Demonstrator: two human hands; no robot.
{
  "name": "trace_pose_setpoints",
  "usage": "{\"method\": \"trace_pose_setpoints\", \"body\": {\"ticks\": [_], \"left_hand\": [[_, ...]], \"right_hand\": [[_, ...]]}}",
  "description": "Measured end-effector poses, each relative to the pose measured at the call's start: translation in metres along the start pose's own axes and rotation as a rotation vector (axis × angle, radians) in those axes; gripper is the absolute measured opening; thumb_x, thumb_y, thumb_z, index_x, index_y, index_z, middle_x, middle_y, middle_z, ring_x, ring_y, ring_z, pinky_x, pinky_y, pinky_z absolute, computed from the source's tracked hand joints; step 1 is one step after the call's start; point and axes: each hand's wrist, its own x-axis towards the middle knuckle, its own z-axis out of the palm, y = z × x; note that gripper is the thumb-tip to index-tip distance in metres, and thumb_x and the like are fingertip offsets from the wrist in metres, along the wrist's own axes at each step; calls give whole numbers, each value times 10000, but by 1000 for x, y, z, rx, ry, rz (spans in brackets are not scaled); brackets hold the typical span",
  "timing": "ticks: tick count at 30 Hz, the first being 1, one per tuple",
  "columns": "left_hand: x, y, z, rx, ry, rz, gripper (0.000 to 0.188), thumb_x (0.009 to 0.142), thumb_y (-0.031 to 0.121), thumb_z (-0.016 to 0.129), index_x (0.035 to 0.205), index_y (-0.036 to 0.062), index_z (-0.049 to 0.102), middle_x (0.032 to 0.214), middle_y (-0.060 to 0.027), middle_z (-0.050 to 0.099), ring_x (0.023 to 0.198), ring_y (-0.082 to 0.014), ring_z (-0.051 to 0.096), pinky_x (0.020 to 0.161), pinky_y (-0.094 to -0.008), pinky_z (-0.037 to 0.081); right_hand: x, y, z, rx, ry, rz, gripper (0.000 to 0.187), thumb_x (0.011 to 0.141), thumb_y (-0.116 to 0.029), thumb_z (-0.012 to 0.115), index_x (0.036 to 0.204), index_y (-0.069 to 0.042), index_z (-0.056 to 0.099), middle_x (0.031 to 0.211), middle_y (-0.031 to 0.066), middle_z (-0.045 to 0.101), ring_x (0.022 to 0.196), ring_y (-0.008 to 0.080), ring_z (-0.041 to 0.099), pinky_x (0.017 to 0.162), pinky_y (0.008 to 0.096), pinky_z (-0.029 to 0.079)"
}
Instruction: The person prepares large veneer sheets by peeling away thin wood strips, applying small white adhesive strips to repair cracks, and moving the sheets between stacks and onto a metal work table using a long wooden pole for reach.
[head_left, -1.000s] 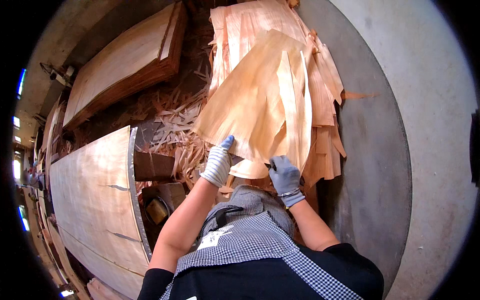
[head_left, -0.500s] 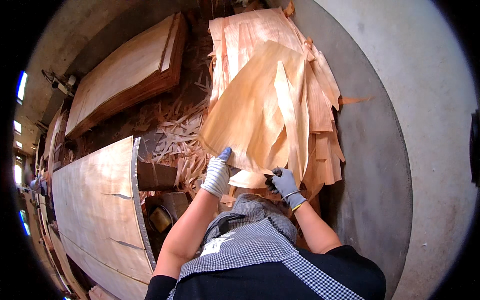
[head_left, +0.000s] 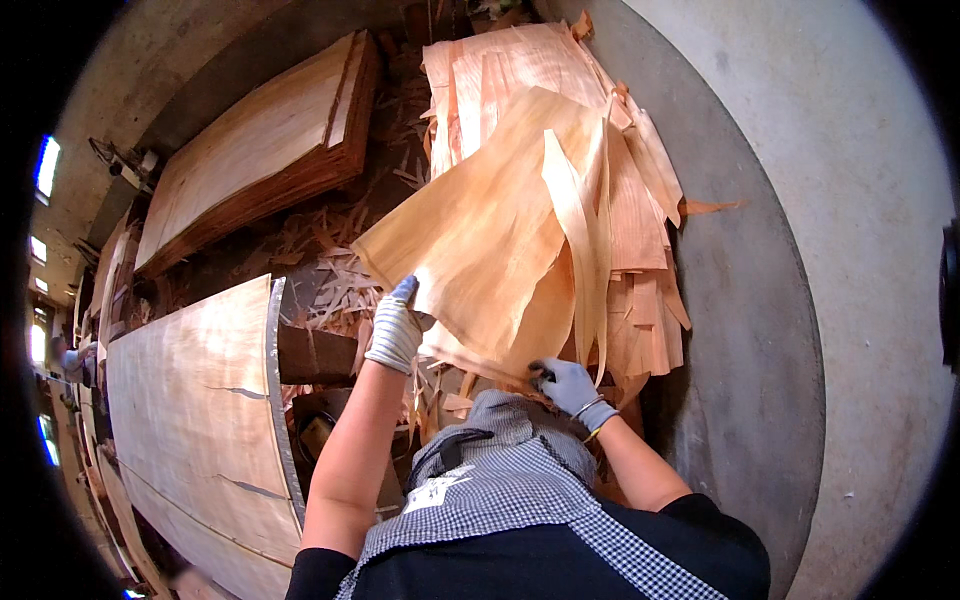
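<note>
A large thin sheet of wood veneer (head_left: 480, 235), torn into a long loose strip on its right, lies partly over a pile of reddish veneer sheets (head_left: 640, 230). At the sheet's near left part, my left hand (head_left: 396, 332), in a striped glove with a blue fingertip, is closed on the edge with the thumb on top. My right hand (head_left: 568, 386), in a grey glove with dark fingertips, pinches the near edge close to my body. Below the sheet, between my hands, a rolled or folded near edge shows.
A thick stack of veneer (head_left: 250, 140) stands at the far left. Nearer on the left is a pale veneer sheet with splits (head_left: 190, 400) on a dark-edged surface. Broken veneer scraps (head_left: 350, 290) litter the floor between. A grey wall (head_left: 740, 300) bounds the right side.
My left hand has moved left and slightly up, drawing the sheet's left corner outward. My right hand has dropped a little toward my body. The torn strip has shifted slightly left.
</note>
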Motion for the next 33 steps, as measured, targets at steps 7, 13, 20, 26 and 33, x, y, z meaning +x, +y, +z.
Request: {"method": "trace_pose_setpoints", "body": {"ticks": [7, 13, 20, 26, 33], "left_hand": [[-27, 48, 4, 327, -167, 282, 236, 800, 191, 613, 987, 49, 594, 854, -25, 607, 737, -146, 594, 610, -273, 489], [-58, 100, 1, 471, -312, 545, 303, 779, 189, 651, 1022, 20, 591, 928, -18, 612, 829, -113, 562, 738, -257, 451], [-92, 183, -119, 604, -128, 633, 273, 820, 144, 589, 1064, 22, 588, 983, -11, 591, 884, -97, 543, 784, -232, 443], [-168, 201, -223, 618, 134, 701, 331, 831, 149, 541, 1126, 0, 518, 1039, -36, 566, 939, -127, 547, 816, -273, 459], [-255, 156, -322, 560, 490, 672, 357, 804, 189, 579, 1103, -3, 538, 1024, -38, 583, 905, -143, 563, 804, -277, 453]], "right_hand": [[67, -8, -41, -32, 262, -114, 234, 751, -201, 620, 923, -46, 588, 876, 154, 618, 803, 307, 603, 687, 381, 480], [197, 22, -48, -840, -91, 72, 216, 860, -161, 406, 1017, -108, 546, 1011, 122, 605, 864, 294, 606, 708, 369, 491], [268, 51, -89, -795, 145, 175, 423, 876, -129, 323, 1298, -102, 328, 1124, 164, 553, 930, 323, 593, 764, 410, 486], [297, 87, -133, -608, 271, 299, 270, 855, -157, 393, 1095, -46, 445, 1086, 232, 546, 945, 354, 577, 783, 464, 469], [291, 84, -159, -958, 205, 486, 201, 877, -160, 435, 1042, -65, 498, 1020, 107, 606, 918, 260, 614, 698, 412, 501]]}}
